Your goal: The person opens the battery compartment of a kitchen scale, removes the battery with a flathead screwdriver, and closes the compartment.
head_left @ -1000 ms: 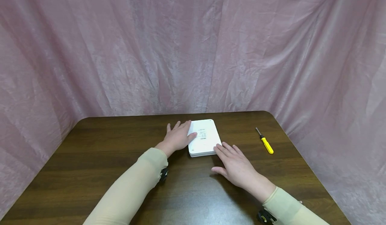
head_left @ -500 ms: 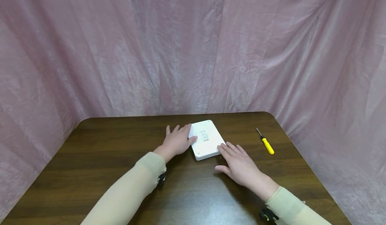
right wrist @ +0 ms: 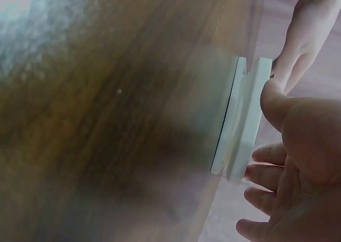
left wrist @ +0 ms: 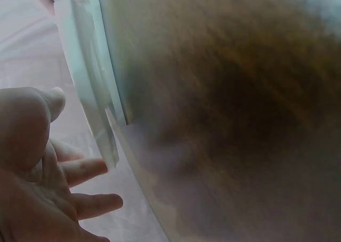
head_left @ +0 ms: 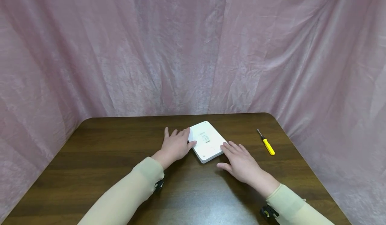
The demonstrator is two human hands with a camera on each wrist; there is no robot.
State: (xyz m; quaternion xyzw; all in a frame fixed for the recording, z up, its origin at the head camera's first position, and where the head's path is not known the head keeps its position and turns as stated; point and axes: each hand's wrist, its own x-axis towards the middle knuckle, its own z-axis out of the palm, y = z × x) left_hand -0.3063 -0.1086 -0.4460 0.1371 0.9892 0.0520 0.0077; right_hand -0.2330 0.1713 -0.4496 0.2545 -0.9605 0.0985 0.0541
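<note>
A flat white device (head_left: 208, 141) with rounded corners lies on the table, turned at an angle, its printed label face up. Seen from the side in the left wrist view, its body (left wrist: 85, 66) has two layers with a gap between them. My left hand (head_left: 176, 146) touches its left side with fingers spread, the thumb lying over the near-left edge. At the right corner, my right hand (head_left: 241, 164) has its fingertips on the edge and its thumb held apart. The fingers of both hands are extended. In the right wrist view the device's side (right wrist: 248, 119) shows beside the right fingers.
A screwdriver (head_left: 266, 144) with a yellow handle lies to the right on the dark wooden table (head_left: 90, 158). Behind the table's far edge hangs a pink curtain (head_left: 169, 51).
The white device has turned counterclockwise in the head view, its near end swinging to the right. My left hand has moved slightly down and left, my right hand slightly right.
</note>
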